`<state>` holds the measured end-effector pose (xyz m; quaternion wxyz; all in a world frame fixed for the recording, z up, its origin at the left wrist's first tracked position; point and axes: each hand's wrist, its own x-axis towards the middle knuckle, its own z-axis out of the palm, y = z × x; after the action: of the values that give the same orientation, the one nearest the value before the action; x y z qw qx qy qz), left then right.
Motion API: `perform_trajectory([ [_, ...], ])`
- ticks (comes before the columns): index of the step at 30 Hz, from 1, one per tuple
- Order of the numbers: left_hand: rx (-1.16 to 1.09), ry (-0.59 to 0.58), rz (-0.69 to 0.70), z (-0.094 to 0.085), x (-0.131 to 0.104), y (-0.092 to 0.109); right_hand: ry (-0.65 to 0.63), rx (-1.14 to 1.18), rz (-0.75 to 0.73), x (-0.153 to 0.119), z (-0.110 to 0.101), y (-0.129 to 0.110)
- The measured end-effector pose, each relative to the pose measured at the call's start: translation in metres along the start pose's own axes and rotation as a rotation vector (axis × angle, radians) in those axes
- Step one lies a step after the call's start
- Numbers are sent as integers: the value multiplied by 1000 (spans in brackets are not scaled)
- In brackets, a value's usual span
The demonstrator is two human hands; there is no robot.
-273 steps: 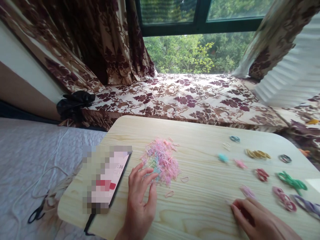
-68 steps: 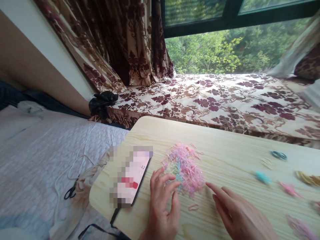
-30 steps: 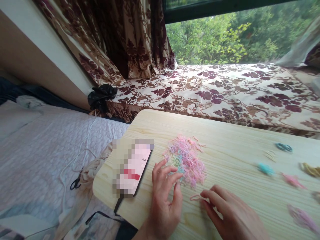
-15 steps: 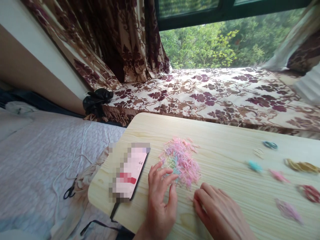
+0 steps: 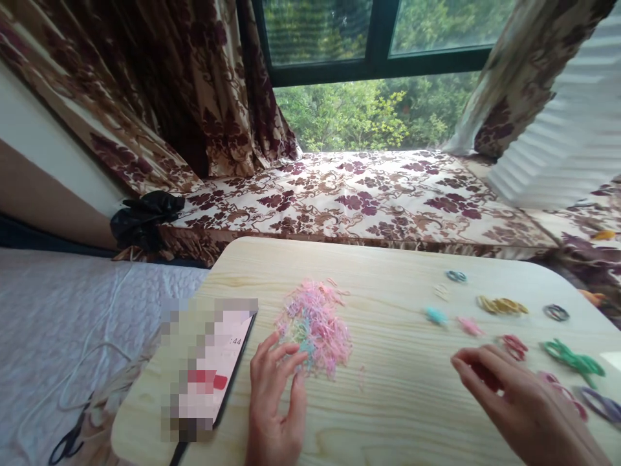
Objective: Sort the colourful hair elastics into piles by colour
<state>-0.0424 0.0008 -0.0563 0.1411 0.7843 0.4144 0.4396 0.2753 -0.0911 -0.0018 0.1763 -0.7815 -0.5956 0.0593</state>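
Observation:
A loose heap of small pink, lilac, green and blue elastic bands (image 5: 323, 323) lies on the pale wooden table (image 5: 388, 414). My left hand (image 5: 279, 395) rests at the near left edge of this heap, its fingers apart and curved. Farther right, my right hand (image 5: 519, 395) hovers over the table with thumb and forefinger pinched together. Whatever is in that pinch is too small or hidden to name. Just beyond its fingers are a little pink cluster of bands (image 5: 470, 326) and red hair ties (image 5: 514, 347). A turquoise cluster (image 5: 435, 316) sits to their left.
A phone (image 5: 213, 375), partly blurred out, lies by the table's left edge with a cable. Mustard hair ties (image 5: 502, 305), green hair ties (image 5: 572, 359) and purple hair ties (image 5: 601, 402) lie at the right. A flowered window seat (image 5: 359, 200) borders the far side; a bed (image 5: 87, 310) is left.
My right hand has moved from beside the heap rightward to the sorted clusters. The left hand stays by the heap. The view has turned right, showing more hair ties.

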Motion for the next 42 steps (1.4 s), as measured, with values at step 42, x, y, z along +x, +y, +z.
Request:
perform_trajectory([
  [42, -49, 28, -158, -5, 4, 14, -58, 70, -245, -9, 26, -41],
])
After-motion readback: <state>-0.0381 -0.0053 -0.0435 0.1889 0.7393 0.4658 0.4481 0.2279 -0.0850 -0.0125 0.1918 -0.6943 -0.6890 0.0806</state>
